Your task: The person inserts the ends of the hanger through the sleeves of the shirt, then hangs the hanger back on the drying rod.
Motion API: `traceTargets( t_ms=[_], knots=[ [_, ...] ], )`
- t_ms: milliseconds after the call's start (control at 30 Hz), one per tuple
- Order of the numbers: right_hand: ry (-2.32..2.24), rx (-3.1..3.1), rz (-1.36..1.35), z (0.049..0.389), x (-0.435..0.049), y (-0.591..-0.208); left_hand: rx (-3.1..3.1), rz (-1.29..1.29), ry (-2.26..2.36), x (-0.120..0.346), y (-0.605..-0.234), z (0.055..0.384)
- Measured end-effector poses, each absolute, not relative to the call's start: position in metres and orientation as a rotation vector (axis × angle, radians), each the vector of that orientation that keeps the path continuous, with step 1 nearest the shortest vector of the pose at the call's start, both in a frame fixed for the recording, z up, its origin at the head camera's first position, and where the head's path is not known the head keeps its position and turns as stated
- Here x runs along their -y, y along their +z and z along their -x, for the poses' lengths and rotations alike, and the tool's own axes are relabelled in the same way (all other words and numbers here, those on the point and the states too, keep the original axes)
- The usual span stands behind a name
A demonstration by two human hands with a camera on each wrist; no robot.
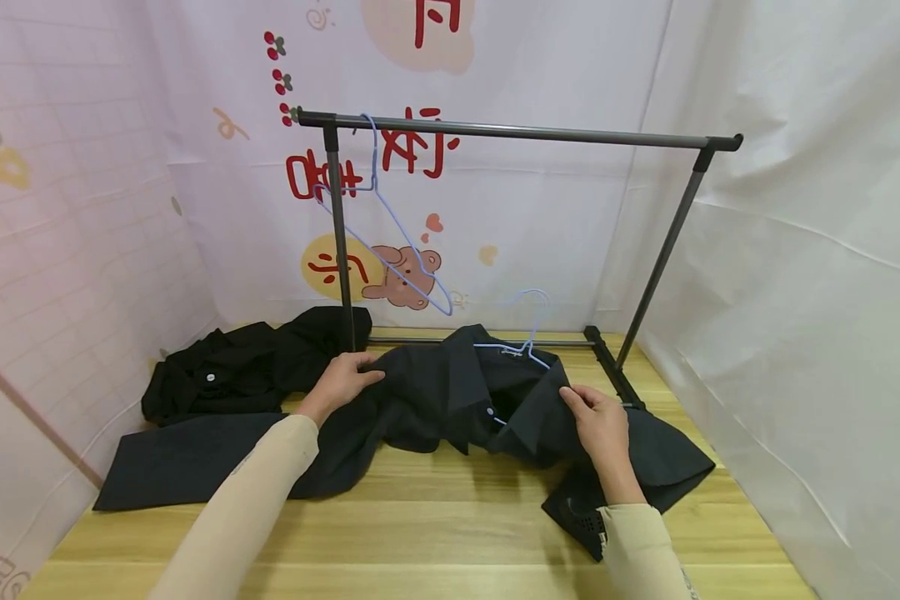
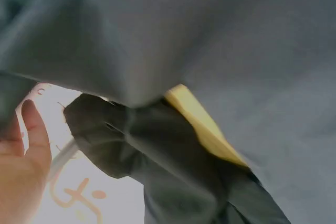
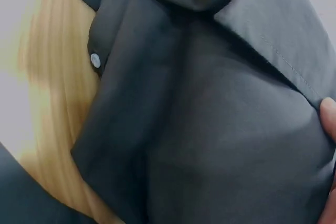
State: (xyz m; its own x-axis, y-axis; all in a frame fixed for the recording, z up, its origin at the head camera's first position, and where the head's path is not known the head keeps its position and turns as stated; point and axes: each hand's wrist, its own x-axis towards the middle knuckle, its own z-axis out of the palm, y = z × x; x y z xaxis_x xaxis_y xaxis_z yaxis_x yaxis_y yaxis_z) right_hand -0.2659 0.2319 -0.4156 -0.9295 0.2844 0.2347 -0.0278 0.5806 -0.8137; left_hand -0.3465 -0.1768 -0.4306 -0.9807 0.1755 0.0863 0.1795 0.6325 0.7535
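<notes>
A dark button-up shirt (image 1: 468, 396) lies across the table, its collar raised and its front partly open, with a white button (image 1: 490, 412) showing. Inside its neck sits a light-blue wire hanger (image 1: 528, 347), hook upward. My left hand (image 1: 342, 383) pinches the cloth at the shirt's left shoulder area. At the opposite side, beside the collar, my right hand (image 1: 603, 427) grips the fabric between thumb and fingers. The right wrist view shows my thumb (image 3: 329, 116) at the edge of the cloth. Most of the hanger's arms are hidden under the shirt.
A grey-and-black garment rack (image 1: 525, 132) spans the back of the table (image 1: 420, 533). From its rail, near the left end, hangs another blue hanger (image 1: 376, 167). A black garment (image 1: 262, 358) lies bunched at the back left. Printed white cloth surrounds the table.
</notes>
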Motion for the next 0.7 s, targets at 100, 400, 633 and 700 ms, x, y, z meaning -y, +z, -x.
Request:
traceTargets(
  t_ms=[100, 400, 633, 700],
  knots=[
    [1.332, 2.431, 0.292, 0.266, -0.237, -0.415, 2.880, 0.310, -1.249, 0.190, -0.436, 0.342],
    [1.371, 2.310, 0.429, 0.265, -0.246, -0.406, 3.013, 0.305, -1.067, 0.230, -0.454, 0.322],
    [1.474, 2.249, 0.483, 0.269, -0.255, -0.392, 3.097, 0.344, -1.039, 0.267, -0.449, 0.308],
    [1.517, 2.228, 0.502, 0.271, -0.258, -0.387, 3.108, 0.340, -1.008, 0.279, -0.444, 0.305]
  ],
)
